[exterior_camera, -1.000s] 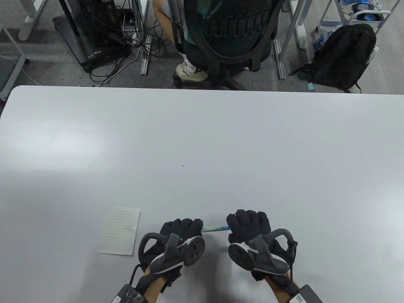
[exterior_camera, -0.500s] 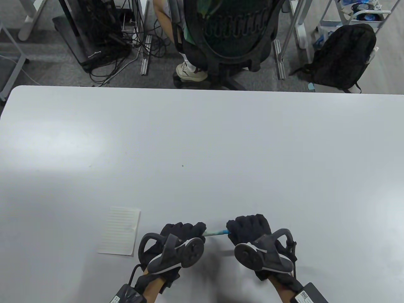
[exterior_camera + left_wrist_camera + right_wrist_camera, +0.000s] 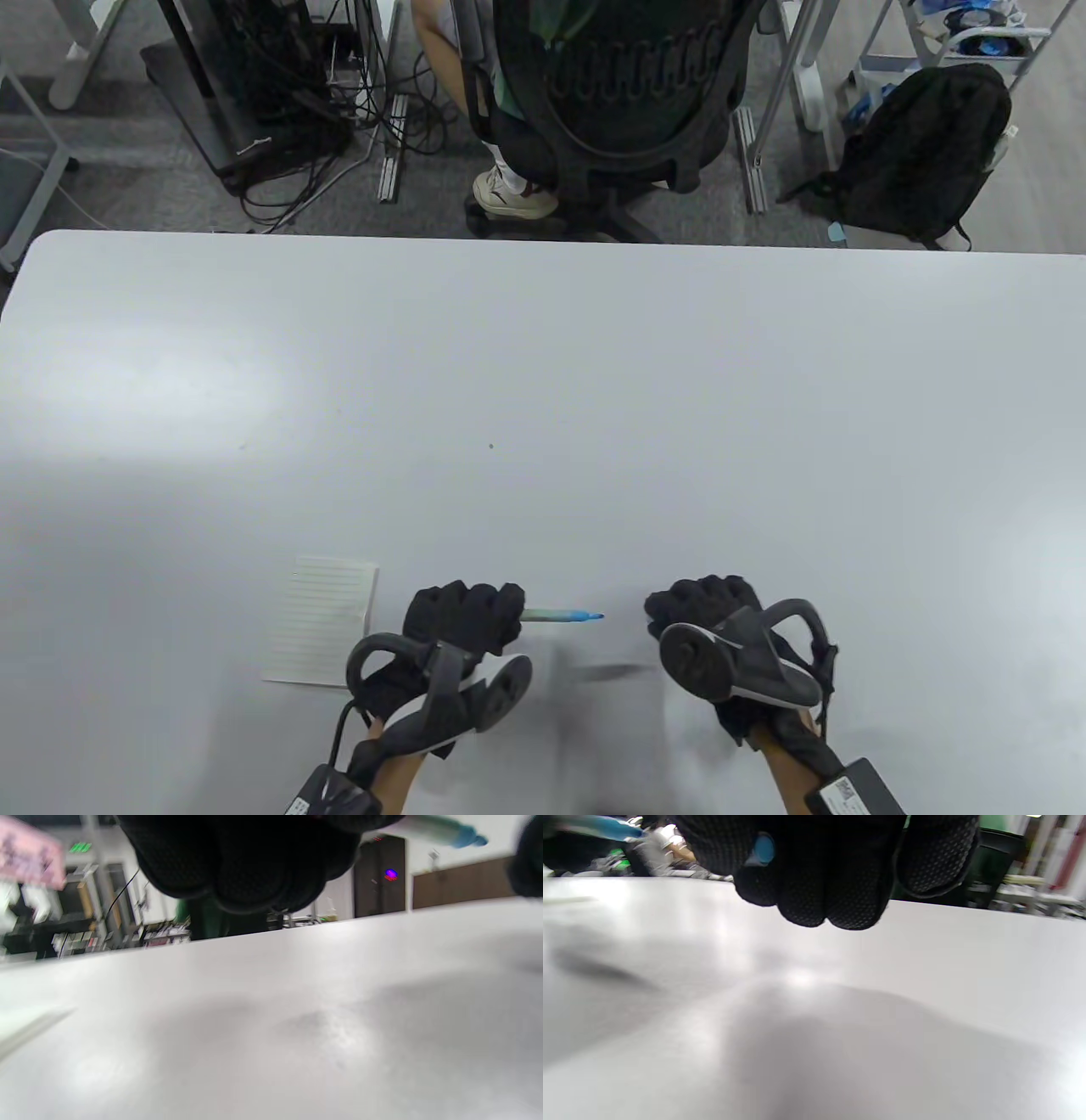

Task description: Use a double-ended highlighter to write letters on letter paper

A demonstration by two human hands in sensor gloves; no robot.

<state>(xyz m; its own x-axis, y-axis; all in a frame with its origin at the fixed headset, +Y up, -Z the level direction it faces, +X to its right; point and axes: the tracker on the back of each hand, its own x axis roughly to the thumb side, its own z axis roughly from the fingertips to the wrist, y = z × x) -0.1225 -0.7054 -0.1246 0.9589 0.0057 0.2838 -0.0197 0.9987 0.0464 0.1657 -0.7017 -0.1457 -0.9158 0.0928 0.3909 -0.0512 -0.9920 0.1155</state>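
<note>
My left hand (image 3: 462, 615) grips a double-ended highlighter (image 3: 560, 615) level above the white table (image 3: 543, 382), its bare blue tip pointing right. In the left wrist view the highlighter (image 3: 441, 832) sticks out past my curled fingers (image 3: 254, 861). My right hand (image 3: 700, 603) is curled a short gap to the right of the tip. The right wrist view shows a small blue cap (image 3: 763, 849) pinched in those fingers (image 3: 831, 870), with the highlighter (image 3: 606, 827) blurred at top left. The lined letter paper (image 3: 322, 620) lies flat just left of my left hand.
Beyond the table's far edge a person sits in a black office chair (image 3: 628, 93). A black backpack (image 3: 925, 153) lies on the floor at right and a tangle of cables (image 3: 288, 127) at left.
The hands have drawn apart, the left going left and the right going right. The cap came off with the right hand, baring the blue tip.
</note>
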